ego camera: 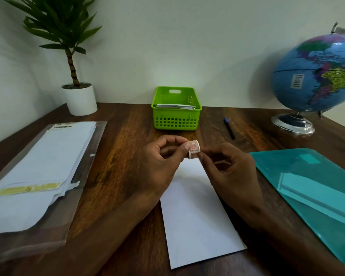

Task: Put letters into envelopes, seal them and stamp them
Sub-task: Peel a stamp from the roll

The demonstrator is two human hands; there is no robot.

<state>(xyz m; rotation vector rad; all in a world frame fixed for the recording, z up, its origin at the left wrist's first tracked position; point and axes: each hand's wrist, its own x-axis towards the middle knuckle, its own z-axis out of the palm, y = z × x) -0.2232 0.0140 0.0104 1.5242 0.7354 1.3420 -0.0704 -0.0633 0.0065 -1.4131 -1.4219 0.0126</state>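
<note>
A small pink and white stamp (194,148) is held above the far end of a white envelope (197,214) that lies flat on the wooden desk (120,156). My left hand (161,164) pinches the stamp's upper left edge between thumb and forefinger. My right hand (227,172) pinches its lower right corner. The stamp looks slightly curled. Both forearms cross the envelope's sides and hide its edges there.
A clear plastic sleeve of blank envelopes (38,176) lies at the left. A green basket (176,116) holding white envelopes stands at the back centre. A blue pen (229,128), a globe (315,76), a teal folder (317,188) and a potted plant (80,96) surround the work area.
</note>
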